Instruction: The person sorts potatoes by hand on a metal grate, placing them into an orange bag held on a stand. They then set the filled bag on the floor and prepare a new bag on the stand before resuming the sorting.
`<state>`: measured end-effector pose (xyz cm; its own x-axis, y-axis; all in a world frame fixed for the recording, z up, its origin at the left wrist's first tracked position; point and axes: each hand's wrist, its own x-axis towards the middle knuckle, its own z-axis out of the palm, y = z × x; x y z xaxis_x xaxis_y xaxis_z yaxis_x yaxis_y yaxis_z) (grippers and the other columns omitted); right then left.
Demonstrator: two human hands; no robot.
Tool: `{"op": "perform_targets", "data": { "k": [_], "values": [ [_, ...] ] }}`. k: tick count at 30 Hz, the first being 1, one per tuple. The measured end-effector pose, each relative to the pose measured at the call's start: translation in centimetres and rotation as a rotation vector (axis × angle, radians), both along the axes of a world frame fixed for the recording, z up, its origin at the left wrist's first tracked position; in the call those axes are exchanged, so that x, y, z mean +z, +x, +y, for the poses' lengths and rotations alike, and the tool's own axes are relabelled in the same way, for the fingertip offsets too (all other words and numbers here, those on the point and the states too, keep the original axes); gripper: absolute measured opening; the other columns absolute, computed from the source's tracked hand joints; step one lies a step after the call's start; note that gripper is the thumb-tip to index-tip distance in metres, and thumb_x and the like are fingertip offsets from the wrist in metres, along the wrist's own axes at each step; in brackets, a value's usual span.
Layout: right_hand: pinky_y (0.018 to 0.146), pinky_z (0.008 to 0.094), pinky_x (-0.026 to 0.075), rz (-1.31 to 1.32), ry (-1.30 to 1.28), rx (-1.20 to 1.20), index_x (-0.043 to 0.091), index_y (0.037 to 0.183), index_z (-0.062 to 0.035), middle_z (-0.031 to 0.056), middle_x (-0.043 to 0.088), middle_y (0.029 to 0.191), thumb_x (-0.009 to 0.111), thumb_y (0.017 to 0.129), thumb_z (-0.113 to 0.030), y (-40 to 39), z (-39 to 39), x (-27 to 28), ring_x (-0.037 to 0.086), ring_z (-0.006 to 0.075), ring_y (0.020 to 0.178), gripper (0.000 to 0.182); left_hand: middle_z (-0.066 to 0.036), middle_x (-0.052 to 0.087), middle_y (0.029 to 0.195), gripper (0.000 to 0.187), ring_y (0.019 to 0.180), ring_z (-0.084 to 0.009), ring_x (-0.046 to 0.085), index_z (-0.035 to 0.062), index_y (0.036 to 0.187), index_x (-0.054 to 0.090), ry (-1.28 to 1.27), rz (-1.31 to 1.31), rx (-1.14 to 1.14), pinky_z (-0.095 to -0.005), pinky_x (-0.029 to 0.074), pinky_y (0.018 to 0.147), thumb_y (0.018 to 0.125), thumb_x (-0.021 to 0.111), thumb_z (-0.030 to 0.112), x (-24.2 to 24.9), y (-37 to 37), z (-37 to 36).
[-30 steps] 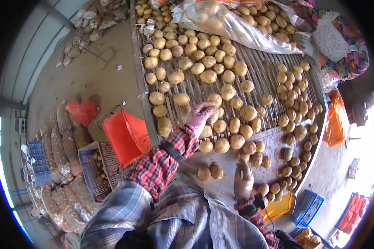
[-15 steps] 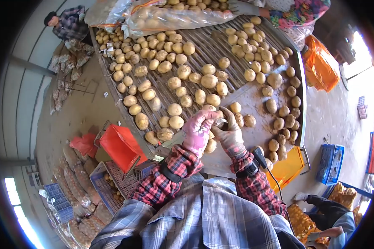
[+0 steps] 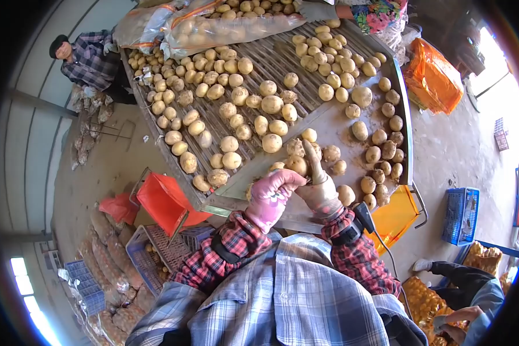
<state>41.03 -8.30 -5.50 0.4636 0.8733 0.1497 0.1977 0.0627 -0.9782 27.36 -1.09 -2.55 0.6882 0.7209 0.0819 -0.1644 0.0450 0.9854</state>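
My left hand [image 3: 273,195], in a pink patterned glove, is at the near edge of the metal sorting table [image 3: 245,187]. Its fingers are curled and whatever they hold is hidden. My right hand [image 3: 319,189], in a dirty pale glove, almost touches it, one finger stretched out forward beside a potato [image 3: 296,165]. More potatoes lie just beyond and to the right of the fingertips. Several potatoes rest on the slatted part farther away, and a group of dirtier ones [image 3: 382,183] lies along the right edge.
Clear plastic sacks of potatoes [image 3: 230,33] lie across the far end. A red container [image 3: 168,203] stands at the left, a yellow one [image 3: 399,222] at the right. A blue crate [image 3: 461,215] is on the floor. Other people are at the far left, far right and lower right.
The view has shifted, so the table appears farther left. My hands have come lower and closer together, and my right finger, curled before, now points forward.
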Motion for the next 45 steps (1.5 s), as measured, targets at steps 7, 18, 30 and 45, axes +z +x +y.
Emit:
{"op": "perform_targets", "data": {
  "k": [7, 18, 30, 45],
  "values": [
    [0.078, 0.0225, 0.049, 0.159, -0.223, 0.04, 0.047, 0.146, -0.0152, -0.0038, 0.062, 0.092, 0.079, 0.085, -0.017, -0.2, -0.5, -4.6, 0.056, 0.0053, 0.082, 0.069, -0.004, 0.068, 0.098, 0.022, 0.079, -0.0071, 0.059, 0.0005, 0.112, 0.066, -0.244, -0.054, 0.083, -0.0203, 0.048, 0.073, 0.096, 0.052, -0.005, 1.7, -2.6, 1.0],
    [0.075, 0.0389, 0.057, -0.112, -0.689, -0.232, 0.059, 0.137, -0.0263, 0.0147, 0.074, 0.093, 0.068, 0.089, -0.043, 6.8, -4.6, -8.9, 0.073, 0.03, 0.085, 0.052, -0.02, 0.063, 0.13, 0.058, 0.121, -0.0354, 0.061, 0.0152, 0.153, 0.039, 0.48, 1.651, -0.569, -0.0382, 0.046, 0.106, 0.099, 0.059, 0.02, -2.2, -22.4, 3.0],
    [0.08, 0.0327, 0.038, 0.782, 0.232, 0.313, 0.055, 0.13, 0.0112, 0.0039, 0.047, 0.091, 0.063, 0.083, -0.04, 11.8, 2.9, -19.0, 0.045, 0.0198, 0.082, 0.07, -0.013, 0.062, 0.126, 0.04, 0.103, -0.0273, 0.064, 0.0129, 0.137, 0.056, 0.669, 1.168, 0.218, -0.0396, 0.054, 0.086, 0.099, 0.053, 0.025, -3.6, -15.1, 24.4],
    [0.064, 0.0419, 0.054, -1.072, -0.576, -0.179, 0.073, 0.104, -0.0154, 0.0127, 0.069, 0.083, 0.066, 0.092, -0.027, 12.2, 10.0, -9.9, 0.067, 0.0326, 0.072, 0.018, -0.014, 0.039, 0.157, 0.07, 0.148, -0.0344, 0.028, 0.0324, 0.157, 0.026, 0.672, 1.555, 0.505, -0.0648, 0.016, 0.118, 0.097, 0.047, 0.061, -7.6, -6.4, 46.2]
  ]
}}
